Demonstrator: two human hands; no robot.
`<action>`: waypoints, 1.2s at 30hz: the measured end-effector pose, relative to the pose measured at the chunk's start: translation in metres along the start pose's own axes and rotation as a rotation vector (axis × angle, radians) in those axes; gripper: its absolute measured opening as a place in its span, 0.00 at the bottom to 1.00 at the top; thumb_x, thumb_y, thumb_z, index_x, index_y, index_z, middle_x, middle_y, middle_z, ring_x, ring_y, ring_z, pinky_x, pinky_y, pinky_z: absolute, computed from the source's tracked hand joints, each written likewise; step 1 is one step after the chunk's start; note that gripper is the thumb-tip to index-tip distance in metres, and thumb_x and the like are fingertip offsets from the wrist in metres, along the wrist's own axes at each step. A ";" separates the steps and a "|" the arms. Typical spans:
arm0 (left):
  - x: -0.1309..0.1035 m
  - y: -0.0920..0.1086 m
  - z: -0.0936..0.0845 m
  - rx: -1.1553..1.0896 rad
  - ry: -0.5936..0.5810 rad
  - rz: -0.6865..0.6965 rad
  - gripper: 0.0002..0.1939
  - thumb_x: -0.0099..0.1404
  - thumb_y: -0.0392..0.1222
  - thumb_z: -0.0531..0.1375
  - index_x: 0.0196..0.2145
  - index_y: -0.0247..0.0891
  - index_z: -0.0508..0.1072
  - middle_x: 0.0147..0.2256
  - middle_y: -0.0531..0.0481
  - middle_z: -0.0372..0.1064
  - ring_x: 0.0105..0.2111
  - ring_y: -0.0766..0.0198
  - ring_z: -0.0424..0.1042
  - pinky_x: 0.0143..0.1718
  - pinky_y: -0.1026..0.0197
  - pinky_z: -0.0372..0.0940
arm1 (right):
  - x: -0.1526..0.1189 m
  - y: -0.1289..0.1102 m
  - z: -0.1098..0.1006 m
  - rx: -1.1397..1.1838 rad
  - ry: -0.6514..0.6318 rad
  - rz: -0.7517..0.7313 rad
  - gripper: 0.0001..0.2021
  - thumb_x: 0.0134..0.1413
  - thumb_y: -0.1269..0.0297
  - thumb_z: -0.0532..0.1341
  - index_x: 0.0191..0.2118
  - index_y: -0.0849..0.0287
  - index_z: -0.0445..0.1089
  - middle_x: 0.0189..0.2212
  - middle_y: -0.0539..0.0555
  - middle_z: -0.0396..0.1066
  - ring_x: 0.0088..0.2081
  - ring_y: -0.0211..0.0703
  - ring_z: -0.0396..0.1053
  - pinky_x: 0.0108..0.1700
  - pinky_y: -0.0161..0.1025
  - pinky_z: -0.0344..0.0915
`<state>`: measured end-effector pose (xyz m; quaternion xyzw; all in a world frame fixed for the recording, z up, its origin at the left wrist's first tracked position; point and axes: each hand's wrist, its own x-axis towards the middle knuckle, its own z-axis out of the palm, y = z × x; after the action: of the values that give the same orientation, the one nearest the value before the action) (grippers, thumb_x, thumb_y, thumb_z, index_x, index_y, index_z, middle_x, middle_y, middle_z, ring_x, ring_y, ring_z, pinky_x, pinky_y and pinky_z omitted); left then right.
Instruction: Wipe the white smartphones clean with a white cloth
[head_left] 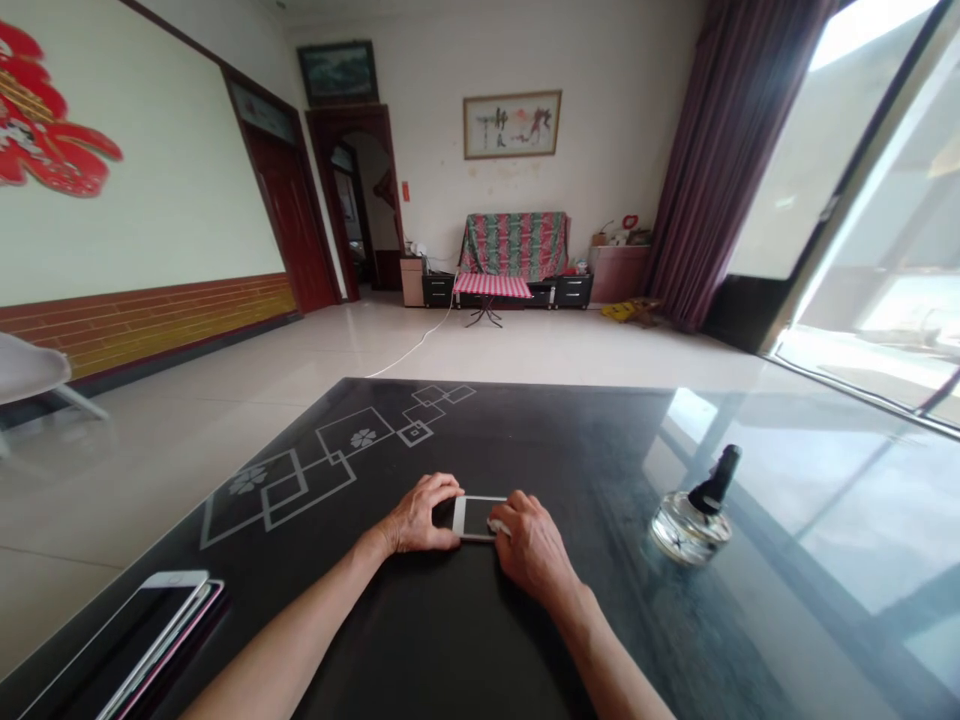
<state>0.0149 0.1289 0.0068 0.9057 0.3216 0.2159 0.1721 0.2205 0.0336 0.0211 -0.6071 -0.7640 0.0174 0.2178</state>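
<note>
A white-framed smartphone (pixel 477 518) with a dark screen lies sideways on the black table (pixel 420 640). My left hand (pixel 424 514) grips its left end, with the thumb at the near edge and the fingers at the far edge. Over the right end is my right hand (pixel 532 545), its fingers closed on a small white wad (pixel 498 526) that appears to touch the screen. The wad's material is too small to tell, and my right hand hides that end of the phone.
To the right stands a clear glass bottle (pixel 691 530) with a black top. Several stacked phones (pixel 142 640) lie at the near left. The table's far edge runs ahead, with tiled floor beyond. A pale chair (pixel 34 370) stands at the left.
</note>
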 end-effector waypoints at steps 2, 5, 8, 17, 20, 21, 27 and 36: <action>0.000 0.002 -0.001 -0.006 -0.012 -0.005 0.31 0.43 0.42 0.68 0.48 0.39 0.71 0.49 0.45 0.65 0.46 0.54 0.66 0.51 0.54 0.62 | 0.001 0.004 -0.005 0.019 -0.031 -0.020 0.10 0.54 0.76 0.54 0.36 0.58 0.71 0.35 0.54 0.64 0.37 0.41 0.63 0.41 0.36 0.57; 0.000 0.002 -0.002 -0.019 -0.021 -0.004 0.31 0.43 0.42 0.68 0.48 0.40 0.71 0.50 0.45 0.65 0.47 0.53 0.65 0.51 0.54 0.61 | 0.002 0.013 -0.015 0.049 -0.096 -0.071 0.10 0.53 0.76 0.55 0.35 0.58 0.71 0.34 0.53 0.64 0.37 0.40 0.63 0.40 0.34 0.58; 0.000 0.000 -0.003 -0.032 -0.037 0.002 0.31 0.44 0.42 0.68 0.49 0.41 0.70 0.51 0.46 0.64 0.49 0.53 0.64 0.53 0.53 0.60 | 0.001 0.020 -0.019 0.084 -0.133 -0.130 0.10 0.56 0.75 0.54 0.35 0.57 0.71 0.34 0.52 0.64 0.36 0.39 0.63 0.40 0.34 0.58; 0.001 -0.003 -0.003 -0.069 -0.052 0.015 0.33 0.43 0.43 0.70 0.48 0.43 0.70 0.51 0.47 0.63 0.50 0.51 0.63 0.54 0.52 0.59 | 0.006 -0.008 -0.003 0.149 -0.139 -0.206 0.10 0.55 0.77 0.54 0.35 0.58 0.69 0.37 0.54 0.63 0.39 0.42 0.61 0.43 0.38 0.58; 0.002 -0.004 -0.004 -0.097 -0.069 0.007 0.34 0.43 0.43 0.70 0.50 0.43 0.69 0.52 0.47 0.62 0.50 0.51 0.62 0.54 0.51 0.58 | 0.007 -0.014 -0.005 0.162 -0.155 -0.229 0.09 0.54 0.76 0.54 0.35 0.57 0.69 0.36 0.54 0.63 0.39 0.43 0.61 0.43 0.39 0.58; 0.002 -0.005 -0.005 -0.107 -0.072 0.005 0.35 0.43 0.43 0.70 0.50 0.43 0.68 0.53 0.46 0.62 0.51 0.51 0.62 0.55 0.51 0.58 | 0.008 -0.014 -0.006 0.162 -0.160 -0.233 0.09 0.53 0.76 0.54 0.35 0.57 0.69 0.36 0.53 0.63 0.39 0.43 0.61 0.42 0.39 0.58; 0.001 -0.006 -0.008 -0.170 -0.072 -0.022 0.30 0.42 0.40 0.71 0.46 0.41 0.71 0.53 0.46 0.62 0.51 0.52 0.62 0.54 0.52 0.59 | 0.024 -0.009 -0.001 0.093 -0.147 -0.196 0.09 0.50 0.77 0.55 0.34 0.57 0.69 0.36 0.54 0.63 0.37 0.43 0.61 0.40 0.37 0.58; 0.002 -0.011 -0.007 -0.194 -0.065 -0.033 0.29 0.41 0.36 0.70 0.45 0.38 0.72 0.55 0.43 0.62 0.54 0.51 0.62 0.57 0.52 0.58 | 0.040 -0.010 0.018 0.083 -0.102 -0.142 0.11 0.52 0.76 0.55 0.38 0.57 0.69 0.37 0.55 0.64 0.39 0.44 0.60 0.45 0.38 0.58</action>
<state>0.0075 0.1393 0.0085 0.8860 0.3082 0.2135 0.2727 0.1979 0.0729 0.0206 -0.5402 -0.8139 0.0646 0.2041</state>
